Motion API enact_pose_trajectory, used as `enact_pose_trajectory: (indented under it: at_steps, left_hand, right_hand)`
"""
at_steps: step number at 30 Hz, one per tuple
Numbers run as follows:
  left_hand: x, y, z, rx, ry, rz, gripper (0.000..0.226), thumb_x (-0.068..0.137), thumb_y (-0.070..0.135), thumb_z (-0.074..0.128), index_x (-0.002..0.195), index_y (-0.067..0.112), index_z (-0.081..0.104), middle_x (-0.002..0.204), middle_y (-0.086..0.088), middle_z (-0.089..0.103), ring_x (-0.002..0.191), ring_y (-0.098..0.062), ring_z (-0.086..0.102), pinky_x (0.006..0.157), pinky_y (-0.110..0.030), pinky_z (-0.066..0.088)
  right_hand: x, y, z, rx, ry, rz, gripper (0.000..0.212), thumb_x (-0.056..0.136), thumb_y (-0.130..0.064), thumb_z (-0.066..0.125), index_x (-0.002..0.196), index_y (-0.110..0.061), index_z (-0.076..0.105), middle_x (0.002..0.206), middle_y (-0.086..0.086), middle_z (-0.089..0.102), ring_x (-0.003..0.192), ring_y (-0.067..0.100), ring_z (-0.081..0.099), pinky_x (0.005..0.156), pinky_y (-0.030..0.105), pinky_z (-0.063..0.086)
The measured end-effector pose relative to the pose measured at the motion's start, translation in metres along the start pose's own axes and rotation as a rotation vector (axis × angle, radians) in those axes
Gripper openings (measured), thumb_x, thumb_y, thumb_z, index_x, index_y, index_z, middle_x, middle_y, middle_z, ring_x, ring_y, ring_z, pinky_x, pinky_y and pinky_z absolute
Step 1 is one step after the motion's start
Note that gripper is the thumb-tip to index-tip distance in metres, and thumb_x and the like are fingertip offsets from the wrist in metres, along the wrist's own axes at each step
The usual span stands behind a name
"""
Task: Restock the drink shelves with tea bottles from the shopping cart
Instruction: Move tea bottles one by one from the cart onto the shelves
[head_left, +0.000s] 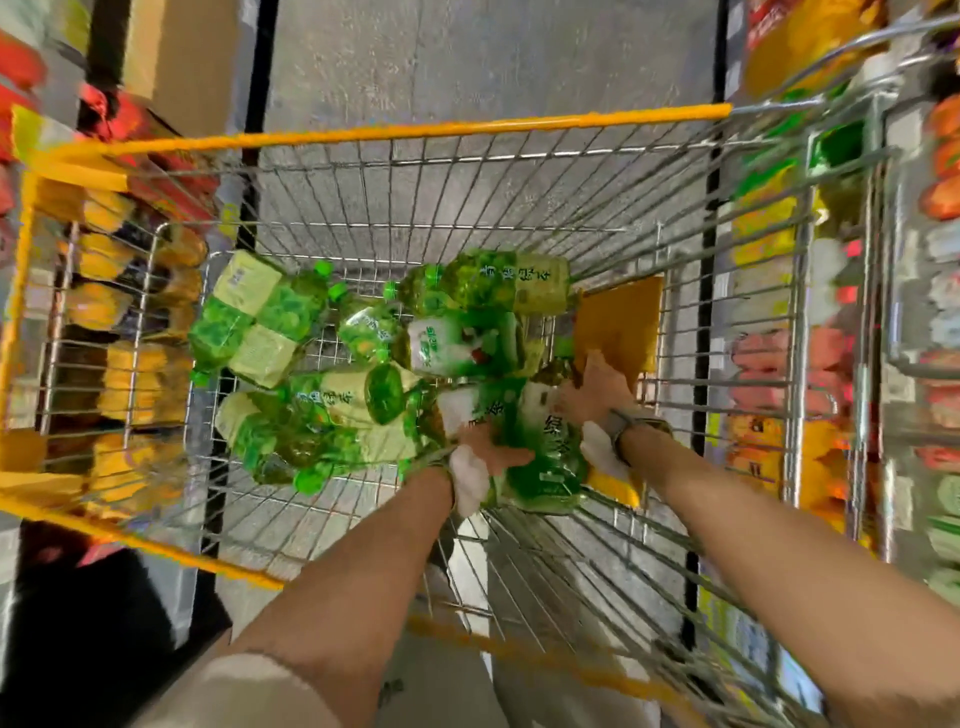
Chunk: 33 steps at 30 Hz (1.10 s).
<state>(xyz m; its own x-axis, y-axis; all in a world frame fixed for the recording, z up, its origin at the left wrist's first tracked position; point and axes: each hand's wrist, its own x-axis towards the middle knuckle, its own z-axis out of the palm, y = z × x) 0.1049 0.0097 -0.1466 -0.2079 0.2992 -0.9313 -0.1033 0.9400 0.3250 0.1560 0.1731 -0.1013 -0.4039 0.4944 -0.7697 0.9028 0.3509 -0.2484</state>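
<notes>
I look straight down into a wire shopping cart (415, 136) with yellow rims. Several green tea bottles (322, 410) with green caps and pale labels lie piled on its floor. Both my arms reach in from below. My left hand (485, 449) grips one green tea bottle (545, 457) at the near right of the pile, thumb across its front. My right hand (592, 392) reaches over the far side of that same bottle, fingers curled down against it. A watch sits on my right wrist.
Shelves with orange and yellow packs (119, 312) run along the left of the aisle. Shelves with red, orange and green goods (935, 197) run along the right. A yellow flap (621, 317) stands inside the cart at the right. Grey floor shows beyond the cart.
</notes>
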Motion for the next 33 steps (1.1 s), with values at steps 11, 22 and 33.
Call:
enact_pose_trajectory:
  at_steps: [11, 22, 33]
  left_hand:
    - [0.028, -0.003, 0.030, -0.052, -0.043, -0.019, 0.105, 0.055, 0.052, 0.087, 0.141, 0.012, 0.042, 0.140, -0.009, 0.051, 0.128, -0.028, 0.049, 0.108, -0.037, 0.042]
    - [-0.013, -0.015, -0.017, 0.122, -0.011, 0.064, 0.088, 0.062, 0.050, 0.083, 0.133, 0.010, 0.050, 0.126, -0.010, 0.061, 0.115, -0.028, 0.059, 0.098, -0.037, 0.049]
    - [-0.125, -0.054, -0.111, -0.161, 0.124, 0.253, 0.067, 0.067, 0.036, 0.085, 0.124, 0.012, 0.061, 0.121, -0.009, 0.066, 0.111, -0.027, 0.062, 0.091, -0.033, 0.050]
  right_hand:
    - [0.046, -0.002, 0.006, 0.080, -0.067, 0.046, 0.045, 0.095, -0.041, 0.049, 0.117, -0.002, 0.049, 0.099, 0.010, 0.056, 0.093, 0.031, 0.058, 0.066, 0.033, 0.037]
    - [0.010, -0.031, -0.001, 0.103, 0.021, -0.018, 0.039, 0.093, -0.039, 0.054, 0.109, -0.003, 0.054, 0.097, 0.008, 0.056, 0.089, 0.026, 0.055, 0.070, 0.031, 0.036]
    - [-0.077, -0.153, -0.013, 0.054, 0.156, -0.311, 0.048, 0.092, -0.044, 0.053, 0.102, 0.003, 0.056, 0.093, 0.023, 0.059, 0.098, 0.038, 0.059, 0.067, 0.037, 0.038]
